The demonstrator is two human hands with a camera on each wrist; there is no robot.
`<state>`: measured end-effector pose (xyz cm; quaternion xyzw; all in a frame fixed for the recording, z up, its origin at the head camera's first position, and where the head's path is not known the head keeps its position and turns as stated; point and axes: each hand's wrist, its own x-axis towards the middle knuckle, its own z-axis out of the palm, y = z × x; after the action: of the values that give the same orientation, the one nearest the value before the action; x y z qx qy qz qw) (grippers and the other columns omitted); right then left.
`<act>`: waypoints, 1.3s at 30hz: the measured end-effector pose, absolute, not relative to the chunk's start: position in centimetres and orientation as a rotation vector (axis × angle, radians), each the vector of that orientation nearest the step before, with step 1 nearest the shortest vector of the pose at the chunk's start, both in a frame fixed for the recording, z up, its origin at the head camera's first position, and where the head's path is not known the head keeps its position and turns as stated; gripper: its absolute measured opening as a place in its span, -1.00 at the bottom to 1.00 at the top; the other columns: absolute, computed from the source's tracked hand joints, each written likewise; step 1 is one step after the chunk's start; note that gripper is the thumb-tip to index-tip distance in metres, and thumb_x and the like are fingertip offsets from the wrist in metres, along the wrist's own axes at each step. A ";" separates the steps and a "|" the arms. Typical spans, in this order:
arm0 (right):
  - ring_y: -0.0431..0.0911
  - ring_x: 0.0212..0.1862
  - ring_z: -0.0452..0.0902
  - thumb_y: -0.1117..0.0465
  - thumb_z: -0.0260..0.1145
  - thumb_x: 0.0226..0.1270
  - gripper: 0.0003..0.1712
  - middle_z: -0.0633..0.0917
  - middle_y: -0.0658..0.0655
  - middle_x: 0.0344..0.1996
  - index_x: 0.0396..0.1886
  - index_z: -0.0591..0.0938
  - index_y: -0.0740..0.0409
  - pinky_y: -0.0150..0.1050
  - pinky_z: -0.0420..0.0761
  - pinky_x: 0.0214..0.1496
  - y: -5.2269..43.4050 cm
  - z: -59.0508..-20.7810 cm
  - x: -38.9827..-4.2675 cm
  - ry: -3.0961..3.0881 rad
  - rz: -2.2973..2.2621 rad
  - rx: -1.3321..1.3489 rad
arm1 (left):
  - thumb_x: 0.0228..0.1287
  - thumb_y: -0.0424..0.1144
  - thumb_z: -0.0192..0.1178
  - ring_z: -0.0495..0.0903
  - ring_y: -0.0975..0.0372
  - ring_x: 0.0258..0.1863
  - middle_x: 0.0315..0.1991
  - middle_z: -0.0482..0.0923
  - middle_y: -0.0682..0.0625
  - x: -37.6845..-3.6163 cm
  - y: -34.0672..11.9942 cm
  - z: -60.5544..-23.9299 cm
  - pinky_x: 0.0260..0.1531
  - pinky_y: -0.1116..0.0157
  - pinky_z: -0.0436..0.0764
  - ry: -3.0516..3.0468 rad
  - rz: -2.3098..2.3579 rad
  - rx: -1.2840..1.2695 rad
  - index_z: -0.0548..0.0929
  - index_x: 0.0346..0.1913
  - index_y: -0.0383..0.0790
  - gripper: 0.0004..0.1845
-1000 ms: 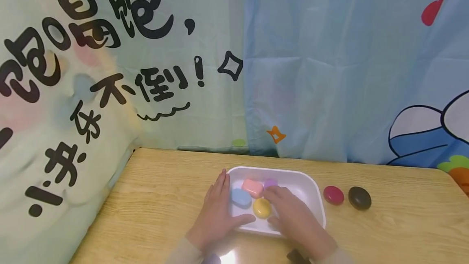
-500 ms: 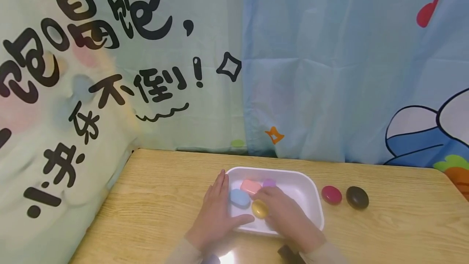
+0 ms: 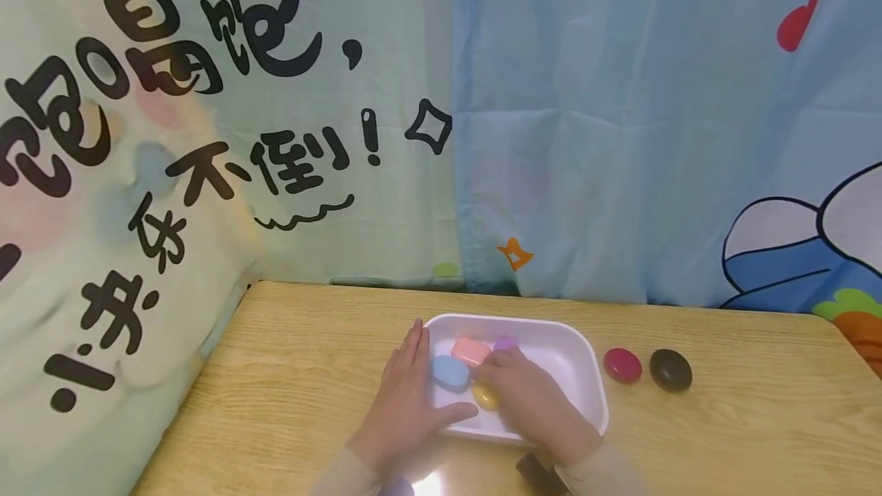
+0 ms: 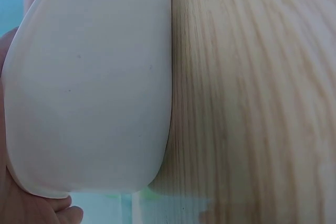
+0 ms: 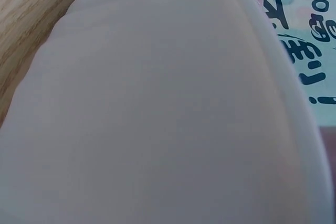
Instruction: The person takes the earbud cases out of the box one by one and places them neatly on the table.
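Observation:
My left hand (image 3: 409, 396) rests against the left end of a white plastic tray (image 3: 579, 373), fingers straight along the rim and thumb stretched over the near edge. Inside the tray, the fingers of my right hand (image 3: 534, 393) curl round a smooth yellow pebble-like piece (image 3: 485, 396), covering much of it; the thumb is hidden. Beside it lie a blue oval piece (image 3: 450, 373), a pink rounded block (image 3: 471, 351) and a purple piece (image 3: 505, 343), partly covered by the right hand. Both wrist views mostly show the tray's outer wall (image 4: 89, 87).
To the right of the tray, a crimson oval piece (image 3: 622, 366) and a black oval piece (image 3: 671, 370) lie on the wooden table (image 3: 296, 373). Printed cloth (image 3: 565, 136) hangs behind the table and along its left side.
My right hand has moved left over the yellow piece and now grips it, covering more of it. The left hand keeps its place at the tray's rim.

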<state>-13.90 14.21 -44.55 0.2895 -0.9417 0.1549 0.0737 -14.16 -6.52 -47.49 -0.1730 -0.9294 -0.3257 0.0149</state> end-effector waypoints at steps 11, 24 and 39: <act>-0.11 -0.20 0.38 0.55 0.32 0.06 -0.64 0.58 -0.04 -0.33 -0.30 0.76 0.00 -0.22 0.61 -0.17 14.0 -44.5 -14.1 -2.856 0.427 0.870 | 0.03 0.42 0.35 -0.03 -0.07 0.56 0.62 -0.14 -0.21 -14.2 -6.5 -47.7 0.50 -0.10 0.02 -2.899 -0.994 -0.537 -0.03 0.58 -0.41 0.33; -0.09 -0.20 0.40 0.60 0.34 -0.11 -0.57 0.62 -0.01 -0.37 -0.34 0.72 0.01 -0.15 0.61 -0.13 14.2 -44.8 -14.4 -2.847 0.374 0.918 | 0.02 0.40 0.36 -0.02 -0.09 0.56 0.62 -0.14 -0.21 -14.2 -6.5 -47.8 0.49 -0.12 0.02 -2.886 -1.008 -0.539 -0.02 0.57 -0.42 0.32; -0.15 -0.28 0.41 0.48 0.50 -0.18 -0.58 0.56 -0.05 -0.39 -0.30 0.73 -0.04 -0.24 0.59 -0.25 14.5 -44.6 -14.2 -2.873 0.443 0.909 | 0.02 0.45 0.33 -0.06 -0.05 0.57 0.62 -0.17 -0.20 -14.2 -6.5 -47.6 0.50 -0.09 0.00 -2.908 -1.003 -0.532 -0.04 0.58 -0.41 0.34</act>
<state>-14.25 14.48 -44.61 0.2982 -0.9422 0.1452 0.0476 -14.19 -6.47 -47.58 -0.1705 -0.9315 -0.3212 0.0098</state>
